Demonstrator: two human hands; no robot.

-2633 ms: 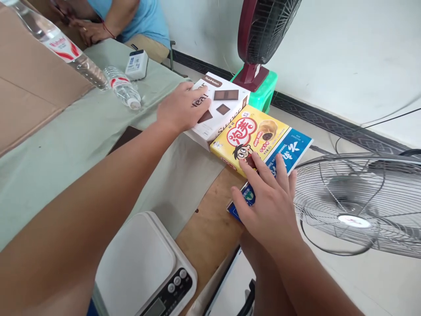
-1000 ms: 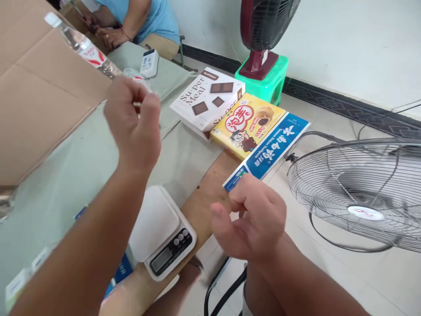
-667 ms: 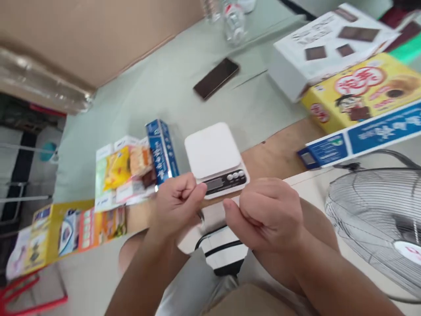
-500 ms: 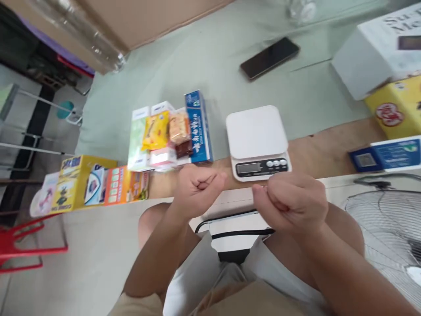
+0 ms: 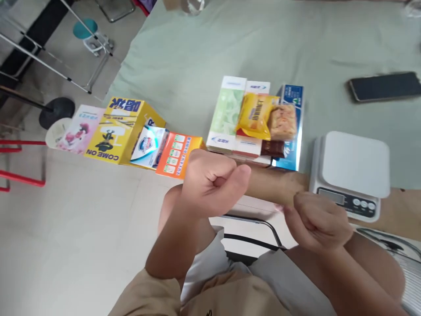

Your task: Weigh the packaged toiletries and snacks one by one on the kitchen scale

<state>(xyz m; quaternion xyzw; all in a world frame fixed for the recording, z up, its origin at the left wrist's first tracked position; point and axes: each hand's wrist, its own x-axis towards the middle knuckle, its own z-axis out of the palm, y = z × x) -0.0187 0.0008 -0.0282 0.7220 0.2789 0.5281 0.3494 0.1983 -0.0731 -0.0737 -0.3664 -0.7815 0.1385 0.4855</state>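
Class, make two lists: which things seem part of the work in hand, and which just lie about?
Likely working items, near the table edge:
- scale
- blue box
- orange box
- yellow box
- snacks

Probably just lying about, farther off:
- phone
- teal stool
- red frame

Bright, diffuse light, its source out of view, pales the floor (image 5: pixel 98 228) and kitchen scale (image 5: pixel 355 162). Shadows are soft. Glare streaks the soap box (image 5: pixel 148 147); the toothpaste box (image 5: pixel 298 127) glints along one edge. Slight blur softens small print; wide-angle stretching bends the margins.
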